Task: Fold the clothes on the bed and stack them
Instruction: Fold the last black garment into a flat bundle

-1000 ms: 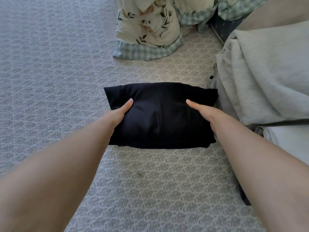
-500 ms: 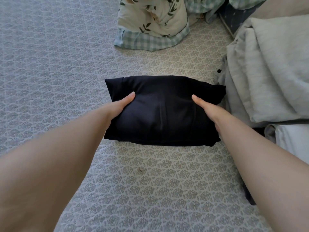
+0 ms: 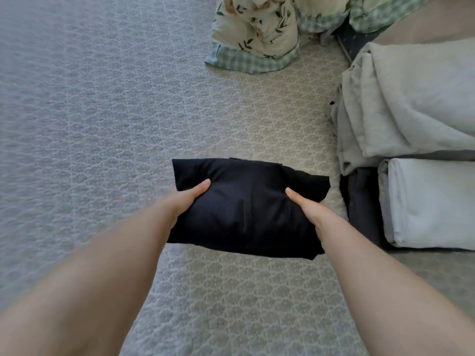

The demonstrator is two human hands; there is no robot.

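Black garment (image 3: 246,209): folded into a thick bundle, held at the centre of the view over the patterned bed cover (image 3: 102,124).
Left hand (image 3: 185,201): gripped the bundle's 9 o'clock end, thumb on top, fingers curled underneath and hidden.
Right hand (image 3: 312,214): gripped the 3 o'clock end the same way, thumb on top, fingers hidden below.
Stack at 3 o'clock: a folded white piece (image 3: 431,201) lay on a dark piece (image 3: 359,201), just beside the bundle.
Grey-green folded pile (image 3: 411,104): at 2 o'clock, behind the white piece.
Floral and checked bedding (image 3: 257,34): bunched at 12 o'clock, well apart from the bundle.
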